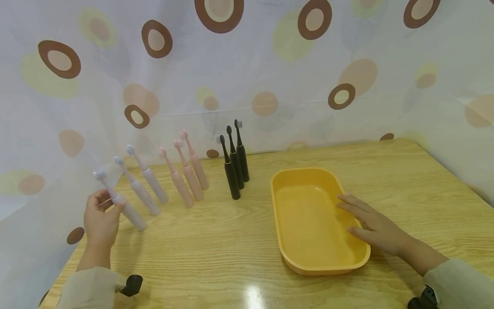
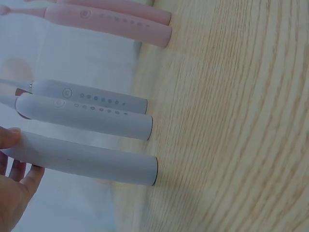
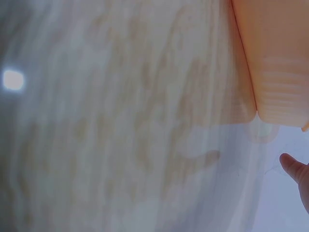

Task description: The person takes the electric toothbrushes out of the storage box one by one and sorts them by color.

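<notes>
My left hand (image 1: 102,216) pinches the nearest white electric toothbrush (image 1: 132,214) high on its handle. In the left wrist view, thumb and fingers close on the upper body of that toothbrush (image 2: 96,162), whose base is close to the wood. Two more white electric toothbrushes (image 1: 144,198) stand upright just behind it, their buttons visible in the left wrist view. With fingers spread, my right hand (image 1: 376,225) reaches over the right rim of a yellow plastic tray (image 1: 308,270), which holds nothing. Only the thumb (image 3: 294,169) of that hand shows in the right wrist view, beside the tray's wall (image 3: 282,72).
Three pink electric toothbrushes (image 1: 180,189) stand right of the white ones, and three black ones (image 1: 232,180) stand farther right, left of the tray. All are on a wooden table (image 1: 193,257). Behind hangs a patterned curtain (image 1: 247,64) along the back edge.
</notes>
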Available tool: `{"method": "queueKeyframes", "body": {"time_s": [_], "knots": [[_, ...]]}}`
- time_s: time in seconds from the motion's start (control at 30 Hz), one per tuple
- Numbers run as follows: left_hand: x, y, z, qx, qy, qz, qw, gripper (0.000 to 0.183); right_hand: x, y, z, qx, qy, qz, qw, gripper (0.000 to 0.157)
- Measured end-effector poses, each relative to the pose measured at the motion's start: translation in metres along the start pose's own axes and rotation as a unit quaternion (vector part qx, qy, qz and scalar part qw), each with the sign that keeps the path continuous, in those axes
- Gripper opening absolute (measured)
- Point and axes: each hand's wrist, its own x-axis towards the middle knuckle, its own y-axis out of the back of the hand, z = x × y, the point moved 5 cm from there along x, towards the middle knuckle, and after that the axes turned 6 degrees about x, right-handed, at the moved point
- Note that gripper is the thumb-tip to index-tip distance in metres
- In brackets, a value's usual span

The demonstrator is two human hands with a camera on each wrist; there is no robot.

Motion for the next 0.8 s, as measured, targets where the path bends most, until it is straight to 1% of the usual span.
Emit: {"method": "queueKeyframes", "body": {"time_s": [0.1,0.23,0.5,0.63,0.8], "knots": [[0.0019,0.0007,-0.0029,0.004,0.006,-0.005,1.0,0.036,0.0003,0.0001,-0.0004,0.001,0.0,-0.001,1.0,0.05],[0.0036,0.001,-0.004,0.008,0.003,-0.011,0.9999,0.036,0.0004,0.0003,-0.0007,-0.003,0.001,0.001,1.0,0.05],[0.0034,-0.0051,0.001,0.006,-0.008,-0.031,0.9995,0.038,0.0009,0.0004,-0.0011,-0.005,-0.003,-0.001,1.0,0.05],[0.0028,-0.0055,0.0019,0.003,-0.002,-0.03,0.9995,0.038,0.001,0.0004,-0.0007,-0.005,-0.003,-0.001,1.0,0.05],[0.0029,-0.0029,-0.0003,-0.029,0.018,-0.014,0.9993,0.031,0.0013,0.0008,0.0003,-0.006,0.0,-0.001,1.0,0.05]]}}
